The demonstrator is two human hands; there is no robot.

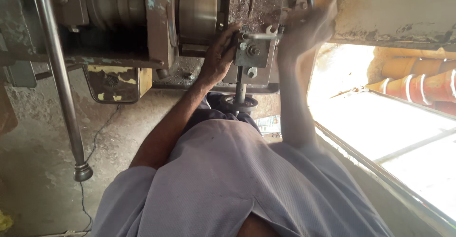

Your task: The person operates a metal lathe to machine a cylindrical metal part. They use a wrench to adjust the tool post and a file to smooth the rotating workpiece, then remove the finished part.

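Observation:
My left hand [219,55] reaches up to a worn machine, its fingers curled round the left edge of a grey metal block [251,52] with a bolt head on its face. A steel spanner [260,36] lies across the top of that block, its open jaw pointing right. My right hand [304,28] is blurred by motion and sits at the spanner's right end; its grip cannot be made out. A vertical shaft [239,87] runs down from the block to a round handwheel [240,105]. My grey shirt [228,180] fills the lower view.
A large metal cylinder [197,14] sits in the machine left of the block. A long steel rod [59,75] ends in a knob [82,172] at left. A cable [97,137] trails over the concrete floor. Orange ribbed tubes [418,80] lie at right beyond a bright frame.

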